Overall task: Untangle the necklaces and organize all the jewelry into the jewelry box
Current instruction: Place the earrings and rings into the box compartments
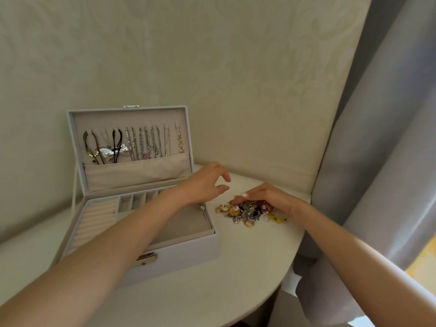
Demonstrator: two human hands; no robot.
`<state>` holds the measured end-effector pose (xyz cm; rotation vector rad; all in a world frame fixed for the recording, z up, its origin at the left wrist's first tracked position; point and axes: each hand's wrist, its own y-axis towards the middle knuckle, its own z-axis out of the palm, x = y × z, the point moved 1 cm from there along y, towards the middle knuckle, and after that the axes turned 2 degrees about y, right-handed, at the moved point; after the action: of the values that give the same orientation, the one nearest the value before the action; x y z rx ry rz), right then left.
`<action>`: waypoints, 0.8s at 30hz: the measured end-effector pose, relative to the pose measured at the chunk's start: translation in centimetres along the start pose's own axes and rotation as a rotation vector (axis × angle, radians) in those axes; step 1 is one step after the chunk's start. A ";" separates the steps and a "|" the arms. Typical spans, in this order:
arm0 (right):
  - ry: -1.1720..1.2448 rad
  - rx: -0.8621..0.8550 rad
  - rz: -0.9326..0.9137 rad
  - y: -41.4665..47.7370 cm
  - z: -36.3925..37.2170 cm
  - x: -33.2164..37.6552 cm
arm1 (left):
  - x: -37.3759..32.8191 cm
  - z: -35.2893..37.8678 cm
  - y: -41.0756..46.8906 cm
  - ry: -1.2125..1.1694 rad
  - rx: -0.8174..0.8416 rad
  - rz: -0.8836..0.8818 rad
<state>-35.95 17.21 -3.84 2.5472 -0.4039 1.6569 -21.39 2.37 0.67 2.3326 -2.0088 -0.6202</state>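
Head view shows the jewelry box (177,253) open. Left hand (207,182) hovers empty, relaxed; right hand (266,197) lies flat on the jewelry pile (247,214).

Open white jewelry box (179,251) at left, lid upright. Necklaces (141,145) hung in a row inside lid. Heap of gold and silver trinkets (245,214) just right of box.

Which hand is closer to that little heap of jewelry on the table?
Right. The right hand rests on the jewelry heap's far edge; the left hand hovers apart, by the jewelry box's corner.
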 end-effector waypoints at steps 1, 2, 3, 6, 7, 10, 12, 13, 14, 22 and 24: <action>-0.003 0.003 0.000 -0.2 0.1 0.1 | -0.2 -0.3 -0.7 0.020 -0.021 0.006; -0.005 0.004 0.001 -0.3 0.2 0.2 | -0.4 -0.6 -1.4 0.031 -0.038 0.003; -0.009 -0.002 0.002 -0.3 0.2 0.3 | -0.6 -0.9 -2.2 0.024 -0.046 -0.008; -0.020 -0.059 -0.023 -0.1 0.0 1.0 | -0.6 -1.9 -4.8 -0.048 -0.025 -0.024; -0.037 -0.078 -0.028 0.1 0.0 1.2 | -0.4 -2.2 -5.7 -0.048 0.006 -0.021; -0.149 -0.041 -0.023 0.7 0.6 1.5 | -0.1 -2.5 -8.4 0.013 0.158 0.000; -0.242 0.029 -0.028 1.0 1.3 1.7 | 0.2 -2.5 -9.9 0.045 0.167 0.049; -0.306 0.050 -0.029 1.2 1.6 1.8 | 0.4 -2.6 -10.5 0.040 0.137 0.068; -0.383 0.066 -0.024 1.3 2.0 1.9 | 0.4 -2.6 -11.0 0.021 0.106 0.075; -0.635 0.094 -0.076 1.3 2.8 1.6 | -0.3 -2.7 -13.1 0.036 0.026 0.145; -0.477 0.095 -0.079 0.7 2.4 1.5 | -0.6 -2.8 -13.5 0.091 0.057 0.153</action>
<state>-33.37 15.80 -3.54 2.9753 -0.2500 1.0530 -7.80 4.70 0.03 2.1651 -2.1649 -0.4478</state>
